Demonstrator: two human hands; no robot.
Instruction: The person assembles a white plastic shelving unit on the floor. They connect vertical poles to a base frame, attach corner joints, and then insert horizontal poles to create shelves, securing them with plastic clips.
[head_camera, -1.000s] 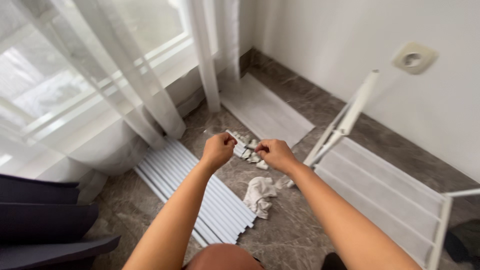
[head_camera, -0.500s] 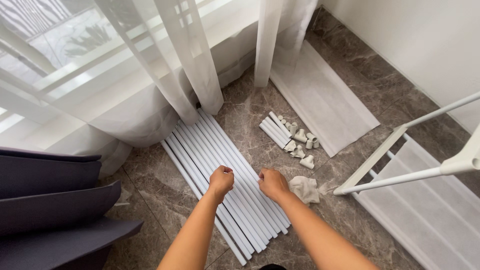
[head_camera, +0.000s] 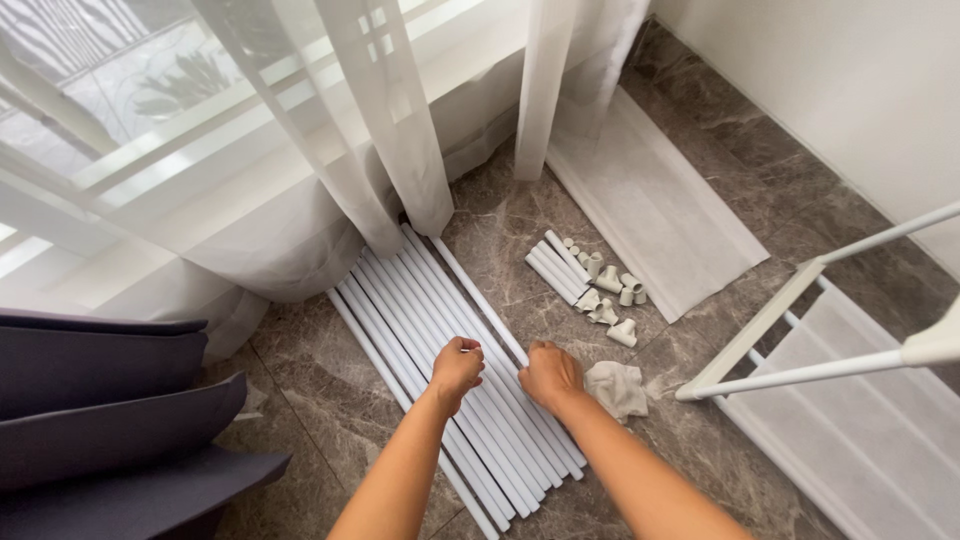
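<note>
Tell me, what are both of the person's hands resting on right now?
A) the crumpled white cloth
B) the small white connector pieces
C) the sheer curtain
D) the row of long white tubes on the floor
D: the left hand and right hand sit closed on the long white tubes, with the cloth and connectors off to the side, untouched.

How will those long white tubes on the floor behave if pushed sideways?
The long white tubes look round and smooth on a polished stone floor, so they would probably roll. They look straight and stiff, likely not floppy. The left hand and right hand rest on them.
</note>
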